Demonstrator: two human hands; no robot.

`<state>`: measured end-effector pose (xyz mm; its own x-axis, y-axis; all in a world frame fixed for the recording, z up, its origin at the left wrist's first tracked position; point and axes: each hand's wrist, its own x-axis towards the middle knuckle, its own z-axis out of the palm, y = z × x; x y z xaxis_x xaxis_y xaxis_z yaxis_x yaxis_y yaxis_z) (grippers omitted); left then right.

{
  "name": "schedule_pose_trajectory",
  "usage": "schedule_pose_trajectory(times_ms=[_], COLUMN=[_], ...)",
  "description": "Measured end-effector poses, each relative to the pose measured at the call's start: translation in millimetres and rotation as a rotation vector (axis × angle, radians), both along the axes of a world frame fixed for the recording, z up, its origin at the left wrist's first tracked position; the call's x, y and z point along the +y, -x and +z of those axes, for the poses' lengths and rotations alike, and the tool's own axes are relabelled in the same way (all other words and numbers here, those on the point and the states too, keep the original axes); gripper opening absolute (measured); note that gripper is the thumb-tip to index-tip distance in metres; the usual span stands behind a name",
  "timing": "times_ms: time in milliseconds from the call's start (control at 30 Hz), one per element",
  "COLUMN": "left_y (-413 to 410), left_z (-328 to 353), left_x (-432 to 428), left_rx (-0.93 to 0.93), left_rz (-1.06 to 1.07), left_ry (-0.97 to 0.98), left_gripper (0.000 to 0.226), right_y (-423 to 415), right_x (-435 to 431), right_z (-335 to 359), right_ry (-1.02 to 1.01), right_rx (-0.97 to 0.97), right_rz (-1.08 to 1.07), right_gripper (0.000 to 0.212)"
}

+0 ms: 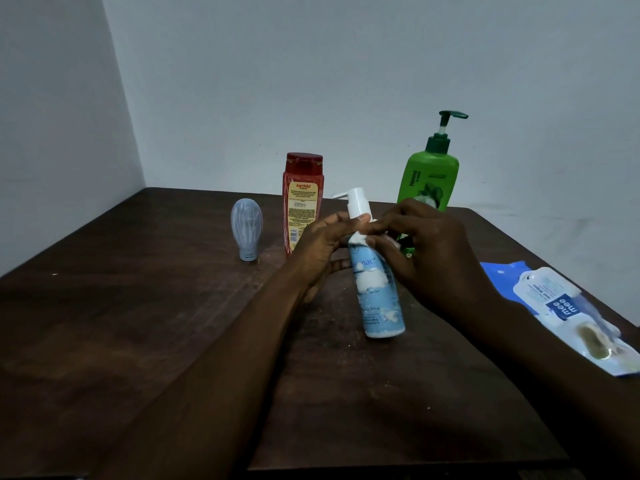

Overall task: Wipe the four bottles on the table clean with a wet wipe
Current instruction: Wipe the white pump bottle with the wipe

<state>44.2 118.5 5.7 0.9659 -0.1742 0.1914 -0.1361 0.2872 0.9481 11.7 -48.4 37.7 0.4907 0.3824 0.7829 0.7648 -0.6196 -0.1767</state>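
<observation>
A light blue pump bottle (379, 299) with a white pump top is lifted above the table's middle, tilted toward me. My left hand (317, 252) grips it near the neck from the left. My right hand (422, 247) pinches a white wet wipe (358, 239) against the bottle's shoulder. A red bottle (303, 199) with a yellow label stands behind my left hand. A green pump bottle (431, 174) stands behind my right hand, its lower part hidden. A small pale blue squeeze bottle (246, 228) stands cap-down at the left.
A blue and white wet wipe pack (568, 306) lies flat near the right edge of the dark wooden table (138, 323). Pale walls meet in a corner behind the table at the left.
</observation>
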Motion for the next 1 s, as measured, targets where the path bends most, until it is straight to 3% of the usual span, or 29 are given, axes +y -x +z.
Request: schedule_pose_trajectory(times_ms=[1000], left_y=[5], left_z=[3], left_x=[-1], left_rx=[0.050], left_rz=[0.056], left_ry=[-0.014], left_gripper=[0.007], right_y=[57], right_x=[-33], right_z=[-63], right_ry=[0.212], right_rx=[0.045], right_rz=[0.003], right_gripper=[0.021])
